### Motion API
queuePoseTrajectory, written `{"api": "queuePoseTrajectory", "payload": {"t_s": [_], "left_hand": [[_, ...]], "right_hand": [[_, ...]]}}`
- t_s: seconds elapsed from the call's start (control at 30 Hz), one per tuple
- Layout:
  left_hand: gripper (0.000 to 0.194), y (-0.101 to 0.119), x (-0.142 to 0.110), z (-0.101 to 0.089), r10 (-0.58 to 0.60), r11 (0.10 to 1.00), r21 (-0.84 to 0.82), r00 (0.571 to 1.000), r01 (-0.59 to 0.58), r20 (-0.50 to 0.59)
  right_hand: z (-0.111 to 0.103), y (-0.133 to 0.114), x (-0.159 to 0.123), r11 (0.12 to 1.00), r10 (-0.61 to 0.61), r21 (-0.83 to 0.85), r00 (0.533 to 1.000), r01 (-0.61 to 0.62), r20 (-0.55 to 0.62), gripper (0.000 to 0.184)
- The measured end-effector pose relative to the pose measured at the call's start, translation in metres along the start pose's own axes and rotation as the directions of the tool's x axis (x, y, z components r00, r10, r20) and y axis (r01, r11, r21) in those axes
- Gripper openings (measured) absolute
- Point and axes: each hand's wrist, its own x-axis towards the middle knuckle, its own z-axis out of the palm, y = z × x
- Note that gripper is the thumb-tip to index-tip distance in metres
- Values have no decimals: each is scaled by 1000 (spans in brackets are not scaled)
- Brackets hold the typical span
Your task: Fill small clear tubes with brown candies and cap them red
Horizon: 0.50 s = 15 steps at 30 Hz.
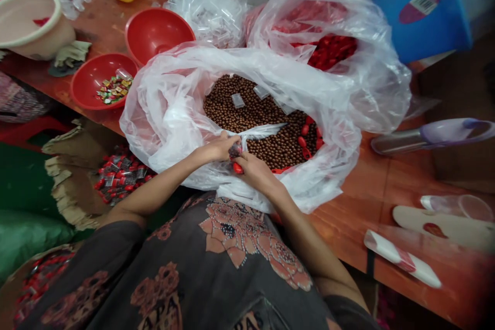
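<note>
My left hand [217, 147] and my right hand [254, 173] meet low over the front rim of a large clear plastic bag [162, 113]. Their fingers pinch a small clear plastic packet [235, 151] with dark contents, and a red oval piece [237, 167] shows just under it. A twisted strand of the bag's plastic [263, 131] runs from near my fingers across the opening. Inside the bag lie many round brown beads [247, 108], some red oval pieces [305, 139] and several small clear packets [237, 100].
Behind stands a second clear bag of red pieces [328, 51]. A wooden table [104, 26] holds red bowls [158, 33], a beige basin [27, 23] and loose clear packets [209, 15]. A torn cardboard box [73, 180] holds red-and-silver packets [121, 175]. A purple-handled scoop [433, 136] lies right.
</note>
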Motion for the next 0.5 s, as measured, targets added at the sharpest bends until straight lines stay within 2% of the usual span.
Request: {"api": "queuePoseTrajectory", "payload": {"t_s": [0.1, 0.17, 0.23, 0.3, 0.37, 0.43, 0.5], "left_hand": [[48, -6, -1, 5, 55, 996, -64, 996, -59, -74], [43, -12, -4, 8, 54, 989, -125, 988, -73, -147], [38, -17, -7, 9, 35, 981, -178, 975, -75, -218], [30, -20, -11, 5, 39, 968, -228, 957, -109, -288], [24, -20, -15, -2, 45, 936, -312, 932, -166, -360], [26, -18, -20, -11, 2, 872, -444, 907, -208, -421], [33, -16, -26, -22, -80, 759, -603, 884, -246, -461]], "right_hand": [[1, -2, 3, 1000, -1, 10, 1000, 1, -28, 10], [0, 1, 0, 995, 47, 90, 997, -41, -59, 8], [-2, 7, -4, 957, 166, 254, 981, -137, -98, 11], [-4, 13, -7, 867, 311, 447, 939, -218, -146, 22], [-6, 18, -4, 784, 420, 564, 891, -260, -173, 33], [-9, 20, 4, 775, 457, 565, 869, -284, -190, 32], [-11, 18, 17, 828, 434, 465, 883, -313, -178, 22]]}}
